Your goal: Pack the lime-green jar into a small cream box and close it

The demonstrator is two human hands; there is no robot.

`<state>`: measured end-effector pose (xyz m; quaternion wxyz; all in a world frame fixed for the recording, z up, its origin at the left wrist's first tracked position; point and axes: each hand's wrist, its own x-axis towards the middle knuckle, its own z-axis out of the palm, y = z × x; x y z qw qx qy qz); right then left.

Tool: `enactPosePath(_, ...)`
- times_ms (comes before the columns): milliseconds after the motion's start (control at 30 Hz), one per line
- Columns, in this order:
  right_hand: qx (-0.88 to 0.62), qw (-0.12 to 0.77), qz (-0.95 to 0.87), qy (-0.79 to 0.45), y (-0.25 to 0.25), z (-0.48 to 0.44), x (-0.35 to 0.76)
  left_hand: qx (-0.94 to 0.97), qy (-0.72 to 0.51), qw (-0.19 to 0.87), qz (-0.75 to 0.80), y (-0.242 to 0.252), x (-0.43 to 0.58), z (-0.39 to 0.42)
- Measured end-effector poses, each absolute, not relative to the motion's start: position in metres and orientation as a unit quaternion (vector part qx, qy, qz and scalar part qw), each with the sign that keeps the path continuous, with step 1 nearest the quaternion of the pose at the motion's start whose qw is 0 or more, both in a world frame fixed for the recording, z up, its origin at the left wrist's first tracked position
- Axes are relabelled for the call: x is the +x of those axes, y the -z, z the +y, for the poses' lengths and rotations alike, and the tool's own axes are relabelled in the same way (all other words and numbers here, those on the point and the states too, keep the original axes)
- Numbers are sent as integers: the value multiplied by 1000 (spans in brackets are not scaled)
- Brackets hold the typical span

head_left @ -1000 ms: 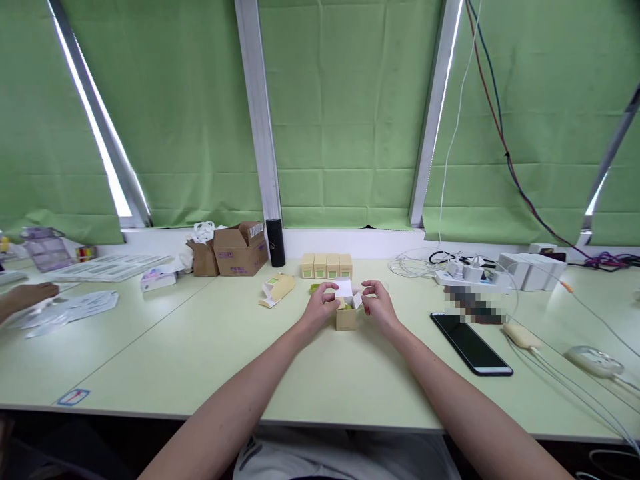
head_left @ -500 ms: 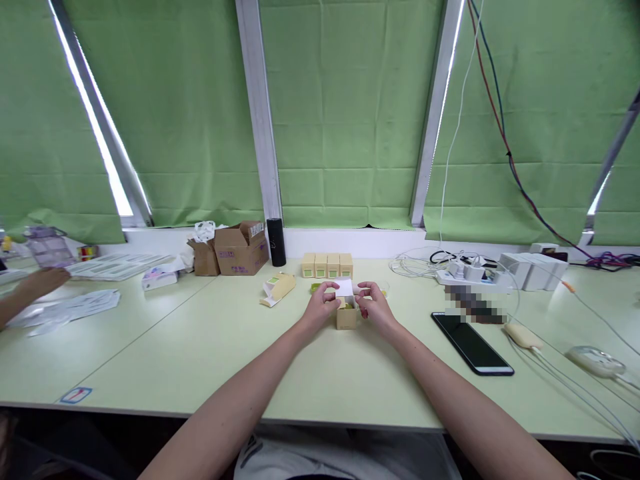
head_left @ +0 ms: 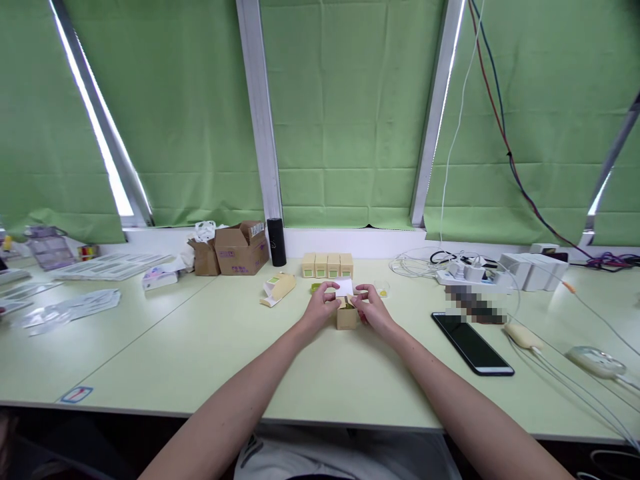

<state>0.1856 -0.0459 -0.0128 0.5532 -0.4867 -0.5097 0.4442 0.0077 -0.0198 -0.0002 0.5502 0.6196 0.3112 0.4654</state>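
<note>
A small tan carton stands on the pale green table in front of me, its white top flap raised. My left hand grips the carton's left side, fingers curled round it. On the other side, my right hand pinches a side flap at the carton's top. Something green shows inside the opening. Behind the carton a row of several closed tan cartons stands in line.
An opened carton lies on its side at the left. Two brown cardboard boxes and a black cylinder stand by the window. A black phone, a power strip and cables lie right. Plastic sheets lie far left.
My right hand has closed in on the carton and folded its side flap inward. A person's hand at the far left has withdrawn out of view.
</note>
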Motion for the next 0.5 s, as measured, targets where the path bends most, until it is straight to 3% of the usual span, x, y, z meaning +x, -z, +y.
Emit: enactPosePath(500, -495, 538, -515, -448, 9, -49, 184, 623, -470, 543, 308, 1, 9, -21)
